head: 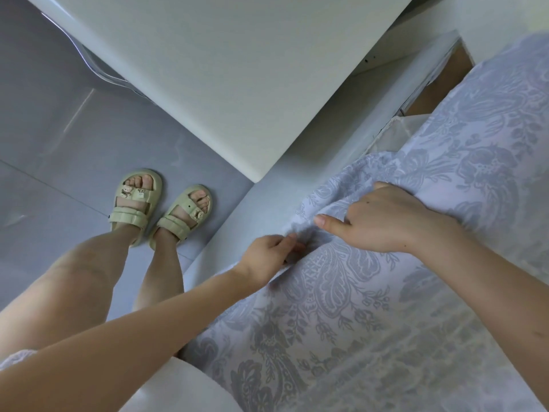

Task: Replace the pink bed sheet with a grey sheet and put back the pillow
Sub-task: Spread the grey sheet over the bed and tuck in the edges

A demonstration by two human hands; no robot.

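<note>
From the head view, the grey sheet (371,307), patterned with darker leaves and flowers, drapes over the bed's corner and runs off the right and bottom edges. The left hand (267,257) pinches the sheet's bunched edge at the corner, its fingers (289,243) curled closed on the cloth. Just beside it, the right hand (383,221) grips a raised fold, thumb straight, its other fingertips buried under the fabric. The person's sandals (135,203) stand on the grey floor (59,129). A white panel (222,69) fills the top; what it belongs to is unclear.
</note>
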